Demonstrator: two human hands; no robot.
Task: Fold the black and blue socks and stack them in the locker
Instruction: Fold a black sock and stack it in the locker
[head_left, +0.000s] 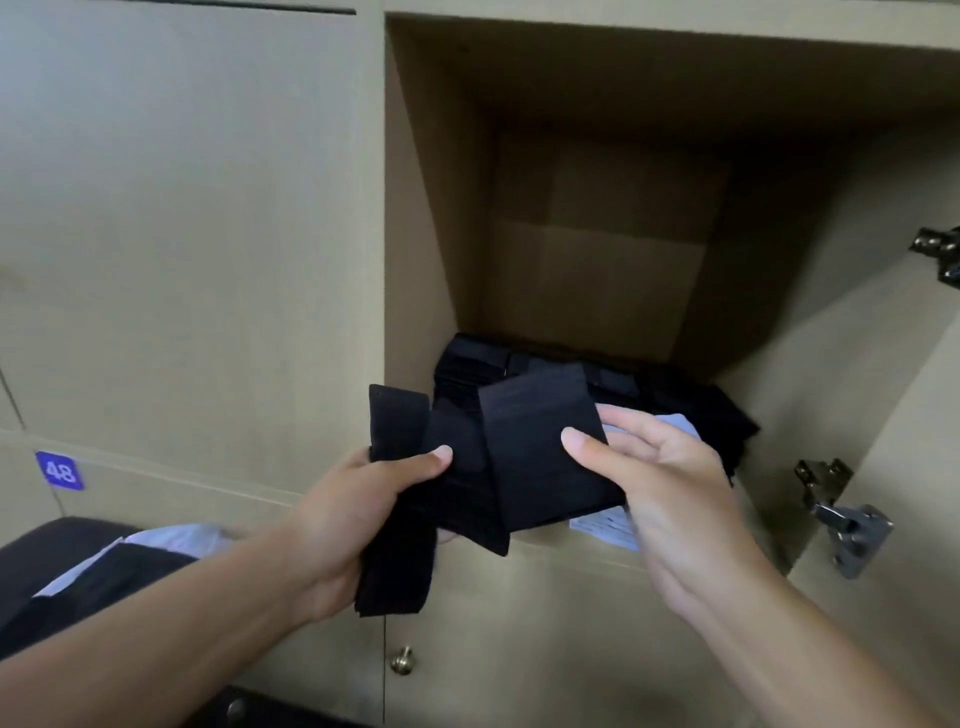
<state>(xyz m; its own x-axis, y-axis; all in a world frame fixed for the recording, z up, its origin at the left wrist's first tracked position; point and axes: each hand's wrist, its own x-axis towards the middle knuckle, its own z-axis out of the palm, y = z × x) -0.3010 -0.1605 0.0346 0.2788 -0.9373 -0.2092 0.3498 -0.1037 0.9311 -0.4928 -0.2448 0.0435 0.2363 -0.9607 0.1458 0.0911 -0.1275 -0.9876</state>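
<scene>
Two hands meet in front of the open locker (597, 156), both bare forearms reaching up from the lower corners of the view. The left hand (353, 519) grips a black sock (400, 499): its thumb (426, 460) lies across the front of the cloth and the fingers curl behind, out of sight, while one end stands up above the fist and the other hangs below the wrist. The right hand (670, 493) holds a folded black sock (540, 452) by its right edge, thumb pressed flat on the front face, fingers spread behind it; the palm faces left and the wrist is bent slightly back. The two socks overlap in the middle, the folded one in front. Behind them, on the locker floor near the front edge, lies a pile of black socks (467, 364), with pale paper (605, 527) showing beneath the right hand. Metal hinges (847, 525) sit on the locker's right side. A blue tag reading 48 (59, 471) marks the lower-left door, and a brass knob (402, 661) sits on the door below.
</scene>
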